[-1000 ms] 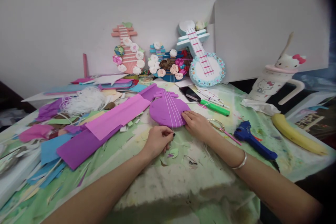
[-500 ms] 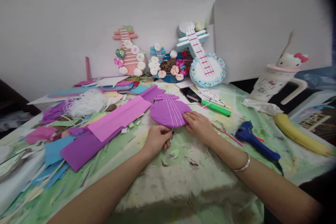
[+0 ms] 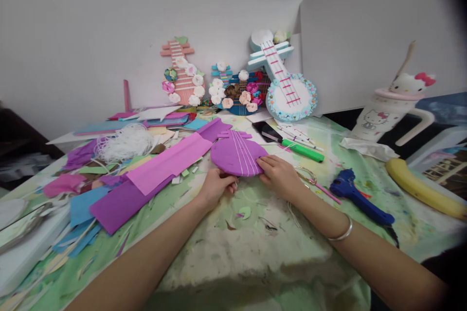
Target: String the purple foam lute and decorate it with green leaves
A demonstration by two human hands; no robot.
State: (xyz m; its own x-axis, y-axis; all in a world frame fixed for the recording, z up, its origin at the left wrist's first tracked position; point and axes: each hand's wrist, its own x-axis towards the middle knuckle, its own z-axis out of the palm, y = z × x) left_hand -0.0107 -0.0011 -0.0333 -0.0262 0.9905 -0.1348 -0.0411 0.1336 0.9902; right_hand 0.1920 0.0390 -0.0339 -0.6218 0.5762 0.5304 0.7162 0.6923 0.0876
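Observation:
A purple foam guitar shape point(image 3: 237, 155) with white strings lies flat on the table. My left hand point(image 3: 216, 186) is closed at its near edge, fingers pinched on the ends of the white strings. My right hand point(image 3: 280, 175) rests on the shape's right near edge, its fingers pressing the foam down. A silver bangle is on my right wrist.
Pink and purple foam sheets point(image 3: 160, 165) and a tangle of white string point(image 3: 124, 142) lie left. A green marker point(image 3: 302, 150), a blue glue gun point(image 3: 359, 199), a banana point(image 3: 419, 188), a cat-faced cup point(image 3: 386, 112) and scissors point(image 3: 308, 175) lie right. Finished craft guitars point(image 3: 288, 87) lean on the wall.
My left hand has moved up from the table to the foam shape's near edge, still pinching the strings. My right hand stays on the foam.

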